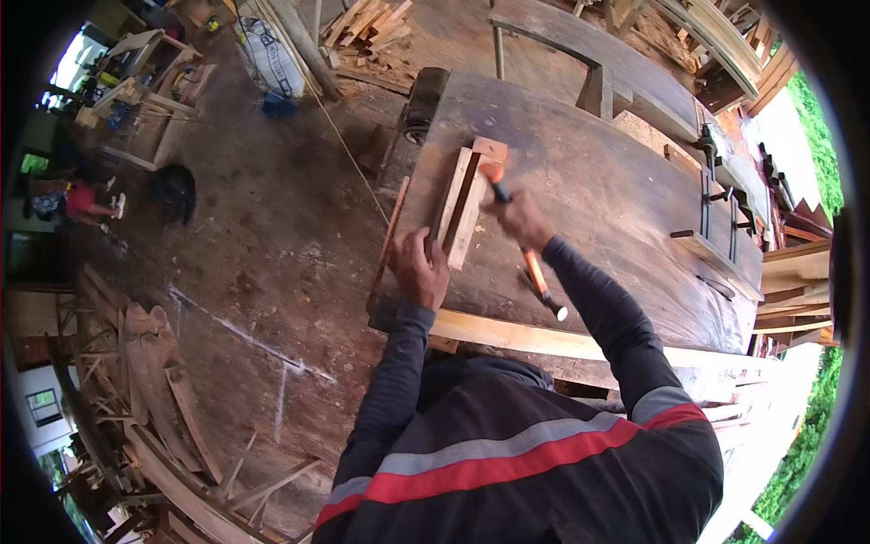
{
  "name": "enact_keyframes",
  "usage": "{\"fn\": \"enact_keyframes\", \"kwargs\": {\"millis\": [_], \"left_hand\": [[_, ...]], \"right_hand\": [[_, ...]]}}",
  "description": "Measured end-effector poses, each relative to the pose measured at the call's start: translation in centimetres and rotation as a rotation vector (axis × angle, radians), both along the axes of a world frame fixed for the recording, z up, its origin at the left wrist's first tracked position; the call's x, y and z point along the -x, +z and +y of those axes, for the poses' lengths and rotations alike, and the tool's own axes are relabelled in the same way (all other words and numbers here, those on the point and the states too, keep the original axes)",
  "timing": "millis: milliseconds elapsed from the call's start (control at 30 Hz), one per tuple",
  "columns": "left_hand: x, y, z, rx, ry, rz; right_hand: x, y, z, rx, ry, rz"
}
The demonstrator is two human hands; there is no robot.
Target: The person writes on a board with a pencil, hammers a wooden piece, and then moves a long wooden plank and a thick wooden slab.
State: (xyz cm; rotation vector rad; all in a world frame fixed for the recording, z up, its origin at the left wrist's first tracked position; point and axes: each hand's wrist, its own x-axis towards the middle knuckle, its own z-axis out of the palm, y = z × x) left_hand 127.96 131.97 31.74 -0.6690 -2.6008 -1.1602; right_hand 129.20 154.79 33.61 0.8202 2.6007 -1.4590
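Observation:
My left hand [421, 270] is at the near end of a narrow wooden piece [455, 195], its fingers bent against it. Alongside lies a second wooden piece [468, 218], with a dark gap between the two. A short reddish block [490, 149] sits across their far end. My right hand [524, 220] is closed around the middle of an orange-and-black hammer [535, 267], held above the right-hand piece. One orange end points at the wood, and the end with a pale round face points back towards me. Motion blurs the hammer and my right hand slightly.
The wood lies on a big dark worktable [589, 236], with a pale board [526, 334] along its near edge. Clamps [707, 199] stand at the right. Offcuts [372, 32] are piled beyond, a white sack [270, 59] beside them. A person [82, 199] is at far left.

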Motion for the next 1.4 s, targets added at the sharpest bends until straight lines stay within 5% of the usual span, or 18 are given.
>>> {"fn": "enact_keyframes", "kwargs": {"millis": [133, 200, 233, 300, 367, 467, 567, 633, 667, 733, 767, 833, 900, 1033, 1100, 1200, 1233, 1400], "left_hand": [[-0.5, -0.3, -3.8, 0.028, 0.076, -0.002], [-1.2, 0.1, -4.0, 0.107, 0.121, -0.110], [-1.7, -0.2, -3.6, 0.102, 0.131, -0.117], [-1.6, -0.7, -2.6, 0.155, 0.110, -0.057], [-1.2, -0.8, -1.2, 0.161, 0.100, -0.025], [-1.9, -0.3, 0.7, 0.348, -0.094, -0.201], [-1.7, -0.1, 1.7, 0.211, -0.166, -0.113], [-1.3, 0.0, 2.4, 0.147, -0.241, -0.137], [-1.3, 0.2, 3.1, 0.126, -0.268, -0.129], [-1.4, 1.3, 4.2, 0.138, -0.334, -0.184], [-1.3, 1.9, 4.9, 0.135, -0.348, -0.170], [-1.5, 2.7, 5.7, 0.391, -0.295, -0.610], [-1.8, -0.1, 5.8, 0.319, -0.250, -0.493], [-2.1, 0.9, 5.7, 0.283, -0.231, -0.406], [-1.7, 1.4, 5.9, 0.387, -0.229, -0.467], [-1.1, 1.4, 5.4, 0.459, -0.181, -0.421], [-1.0, 0.9, 5.1, 0.483, -0.156, -0.408], [0.2, -1.5, 4.2, 0.604, -0.140, -0.321]], "right_hand": [[5.2, -0.6, -3.5, -0.084, 0.107, 0.088], [11.4, -1.3, -2.7, 0.079, 0.013, 0.299], [12.6, 2.9, -3.4, 0.039, -0.142, 0.127], [9.9, 6.7, -4.3, 0.050, -0.150, 0.258], [10.6, 2.1, -2.4, 0.233, -0.212, 0.395], [6.0, 3.5, -2.7, 0.281, -0.281, 0.492], [-0.6, 5.2, -3.8, 0.457, -0.336, 0.597], [-4.7, 0.5, -3.9, 0.162, -0.216, 0.789], [-5.6, 0.9, -4.1, 0.154, -0.234, 0.782], [-6.0, 3.4, -4.6, 0.583, -0.376, 0.631], [-5.8, 4.7, -4.9, 0.573, -0.368, 0.620], [-5.1, 4.2, -4.5, 0.396, -0.317, 0.615], [-3.5, 3.6, -2.9, 0.060, -0.215, 0.672], [2.5, 3.0, 2.0, 0.290, -0.311, 0.182], [6.8, 1.5, 3.9, 0.427, -0.408, 0.261], [13.5, -1.5, 8.0, 0.189, -0.204, 0.543], [14.4, 1.5, 7.4, 0.398, -0.374, 0.487], [10.0, 5.2, 5.1, 0.460, -0.259, 0.542]]}}
